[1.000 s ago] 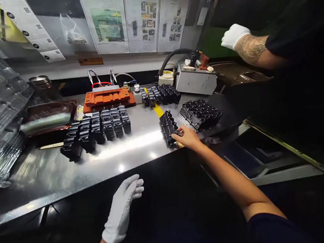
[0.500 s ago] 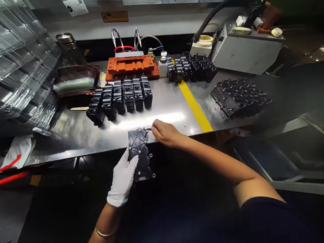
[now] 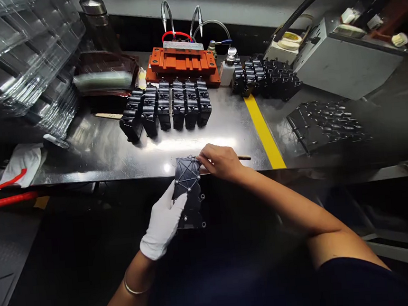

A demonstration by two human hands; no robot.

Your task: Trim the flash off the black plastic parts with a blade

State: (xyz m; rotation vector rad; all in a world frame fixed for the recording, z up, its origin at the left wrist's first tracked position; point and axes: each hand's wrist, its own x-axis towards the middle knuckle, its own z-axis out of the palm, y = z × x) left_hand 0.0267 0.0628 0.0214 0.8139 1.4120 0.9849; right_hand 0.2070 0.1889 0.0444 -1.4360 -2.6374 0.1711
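My left hand (image 3: 163, 219), in a white glove, is wrapped round a flat black part (image 3: 187, 177) with crossed ribs and small screws, held at the bench's front edge. My bare right hand (image 3: 222, 162) is closed on a thin stick-like tool (image 3: 244, 158), whose dark end sticks out to the right of the hand. Its fingertips are at the part's upper right corner, and they hide the tool's other end. Behind the hands, several black parts (image 3: 164, 106) stand in a row on the metal bench (image 3: 97, 153).
An orange fixture (image 3: 182, 62) stands behind the row, beside a small white bottle (image 3: 226, 67). More black parts (image 3: 272, 78) are beyond the yellow tape (image 3: 264, 133). Stacked clear trays (image 3: 19, 50) are at left, near red-handled pliers (image 3: 7, 194). A grey box (image 3: 348, 54) stands back right.
The view has shifted, so the bench items appear elsewhere. My right hand has turned, and the tool's dark end now shows to its right. My left hand keeps its hold on the part.
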